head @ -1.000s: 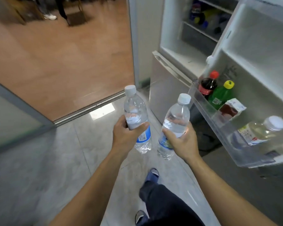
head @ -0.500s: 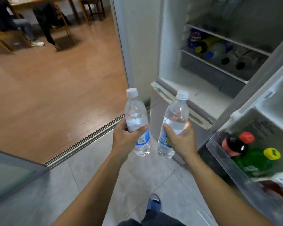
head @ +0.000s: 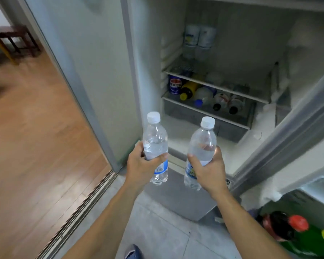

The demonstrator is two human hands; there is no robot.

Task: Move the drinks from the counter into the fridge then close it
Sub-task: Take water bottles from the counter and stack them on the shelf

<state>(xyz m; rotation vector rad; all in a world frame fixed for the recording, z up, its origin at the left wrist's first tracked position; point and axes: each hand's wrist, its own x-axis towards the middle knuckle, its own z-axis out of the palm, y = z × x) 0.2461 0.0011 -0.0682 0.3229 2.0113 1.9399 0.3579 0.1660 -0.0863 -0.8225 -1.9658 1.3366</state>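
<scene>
Wooden flooring (head: 36,146) fills the left side, with a sliding-door track (head: 79,208) dividing it from grey tiles (head: 157,230). Two clear water bottles with white caps are held upright side by side, not touching, in front of the open fridge (head: 232,53). Left hand (head: 141,166) wraps the left bottle (head: 155,146) at mid-body, thumb across the front above the label, fingers curled round the far side. Right hand (head: 209,169) grasps the right bottle (head: 201,152) likewise, thumb on the near side. Inside the fridge, two bottles stand on the upper shelf (head: 209,79); below, several drinks lie on the lower shelf (head: 204,111). At lower right, the door rack holds one red-capped bottle (head: 281,227) and one green bottle (head: 310,243).
</scene>
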